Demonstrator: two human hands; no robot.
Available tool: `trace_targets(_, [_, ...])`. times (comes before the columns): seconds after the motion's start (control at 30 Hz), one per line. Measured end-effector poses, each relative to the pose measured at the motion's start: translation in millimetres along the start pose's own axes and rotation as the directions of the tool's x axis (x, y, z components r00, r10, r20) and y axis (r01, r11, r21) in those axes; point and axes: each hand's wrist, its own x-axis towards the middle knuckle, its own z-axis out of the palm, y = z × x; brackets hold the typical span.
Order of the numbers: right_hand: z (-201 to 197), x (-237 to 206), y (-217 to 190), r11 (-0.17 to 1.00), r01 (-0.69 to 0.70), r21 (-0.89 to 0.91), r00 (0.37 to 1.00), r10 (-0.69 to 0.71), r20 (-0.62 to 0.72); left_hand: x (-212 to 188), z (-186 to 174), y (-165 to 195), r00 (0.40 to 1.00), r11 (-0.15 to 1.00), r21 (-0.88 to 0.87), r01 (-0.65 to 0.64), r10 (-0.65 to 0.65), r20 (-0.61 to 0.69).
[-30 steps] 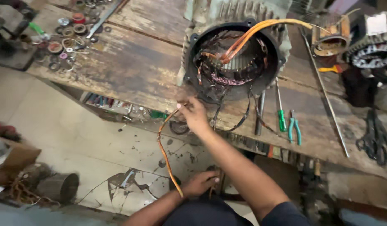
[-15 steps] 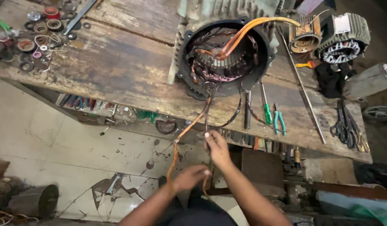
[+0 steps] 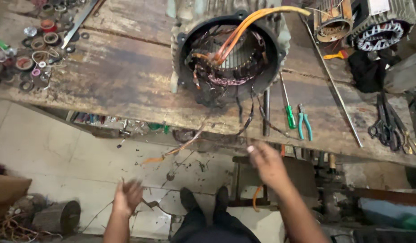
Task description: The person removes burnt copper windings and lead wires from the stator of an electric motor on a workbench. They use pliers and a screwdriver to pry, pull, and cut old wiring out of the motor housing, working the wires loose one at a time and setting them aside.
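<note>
I log a worn wooden workbench (image 3: 122, 81) carrying a large motor stator housing (image 3: 228, 54) with orange leads, two smaller stators (image 3: 379, 27) at the far right corner, and a black cloth (image 3: 367, 72) beside them. Along its front edge lie a green-handled screwdriver (image 3: 288, 105), teal pliers (image 3: 303, 122), a long metal rod (image 3: 334, 87) and scissors (image 3: 388, 123). Tape rolls and rings (image 3: 34, 49) crowd the left end (some blurred); below, the cracked tiled floor (image 3: 59, 162) holds scraps.
</note>
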Motion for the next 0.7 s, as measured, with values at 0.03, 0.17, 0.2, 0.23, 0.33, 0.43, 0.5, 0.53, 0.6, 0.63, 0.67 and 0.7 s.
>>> trace_targets(0.03, [11.6,0.3,-0.7,0.994,0.017,-0.111,1.000,-0.015,0.013,-2.1,-3.6,0.9,0.937,0.955,0.293,-0.053,0.148,-0.315])
trace_targets(0.17, [68.6,4.2,7.2,0.891,0.271,-0.365,0.962,-0.267,0.064,-6.4,8.1,7.1,0.741,0.588,0.809,-0.030,0.556,-0.376])
trace_targets(0.2, [81.7,7.2,10.6,0.903,0.240,-0.356,0.970,-0.236,0.057,-4.6,25.7,8.1,0.790,0.522,0.850,-0.079,0.553,-0.266])
trace_targets(0.23, [94.1,12.3,13.9,0.912,0.216,-0.348,0.976,-0.209,0.055,-2.4,48.7,6.9,0.856,0.486,0.861,-0.149,0.500,-0.134])
trace_targets(0.33, [116.1,26.0,23.6,0.940,0.153,-0.306,0.986,-0.124,0.112,0.6,137.6,-8.9,0.922,0.115,0.949,-0.295,0.295,0.251])
trace_targets(0.43, [119.1,30.1,33.0,0.964,0.235,-0.123,0.958,-0.208,0.199,9.5,228.1,-36.4,0.886,-0.055,0.921,-0.386,0.255,0.387])
trace_targets(0.5, [109.6,29.0,40.3,0.941,0.322,-0.105,0.923,-0.287,0.258,16.0,269.1,-53.6,0.918,-0.086,0.946,-0.312,0.231,0.323])
trace_targets(0.53, [101.2,25.6,45.5,0.922,0.349,-0.169,0.912,-0.293,0.286,18.2,280.5,-62.4,0.966,-0.089,0.982,-0.166,0.186,0.180])
trace_targets(0.6, [77.1,27.6,57.2,0.922,0.337,-0.192,0.901,-0.256,0.351,26.9,291.6,-79.5,0.966,-0.104,0.990,-0.092,0.233,0.114])
trace_targets(0.63, [59.1,28.1,65.0,0.942,0.298,-0.156,0.894,-0.218,0.392,31.4,290.7,-86.3,0.927,-0.112,0.980,-0.166,0.322,0.194])
trace_targets(0.67, [39.1,28.3,74.4,0.960,0.251,-0.121,0.882,-0.176,0.437,35.2,286.3,-94.4,0.876,-0.125,0.964,-0.233,0.402,0.265])
trace_targets(0.7, [17.4,31.1,84.6,0.912,0.345,-0.221,0.894,-0.248,0.373,38.9,280.0,-101.3,0.892,0.015,0.970,-0.243,0.396,0.217])
